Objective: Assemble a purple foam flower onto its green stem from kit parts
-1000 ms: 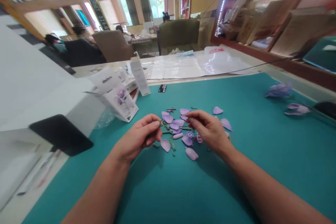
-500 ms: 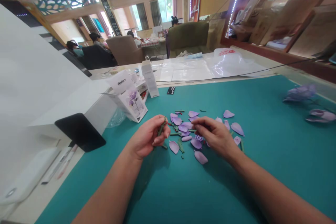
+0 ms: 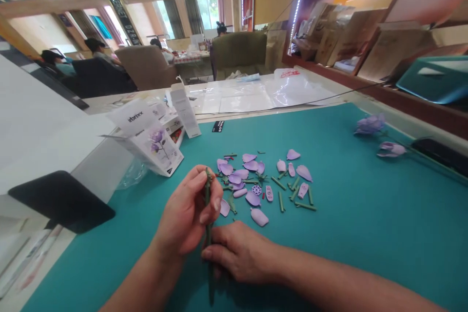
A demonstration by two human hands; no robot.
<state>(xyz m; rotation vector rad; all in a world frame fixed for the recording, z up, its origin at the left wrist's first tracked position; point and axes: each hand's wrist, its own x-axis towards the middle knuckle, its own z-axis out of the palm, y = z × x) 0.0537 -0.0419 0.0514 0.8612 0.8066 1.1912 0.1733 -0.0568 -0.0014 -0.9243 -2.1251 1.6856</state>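
Note:
My left hand (image 3: 181,212) is closed round the upper part of a long, thin green plastic flower stem (image 3: 211,288), held nearly upright. Lower down, my right hand (image 3: 243,253) pinches the same stem, its fingers partly hidden behind it. Just beyond my hands lie loose purple petal pieces (image 3: 259,216), several short green stem pieces (image 3: 281,202), a round purple openwork piece (image 3: 256,189) and a green leaf piece (image 3: 232,203).
A teal mat (image 3: 347,234) covers the table. Left stand a printed flower box (image 3: 157,151), a narrow white box (image 3: 185,112) and a black tablet-like panel (image 3: 62,200). Two purple flowers (image 3: 370,124) lie at the right beside a dark object (image 3: 438,153). People sit in the background.
My right hand has moved from over the loose pieces down and left to the lower stem. My left hand still holds the stem. The view has turned right.

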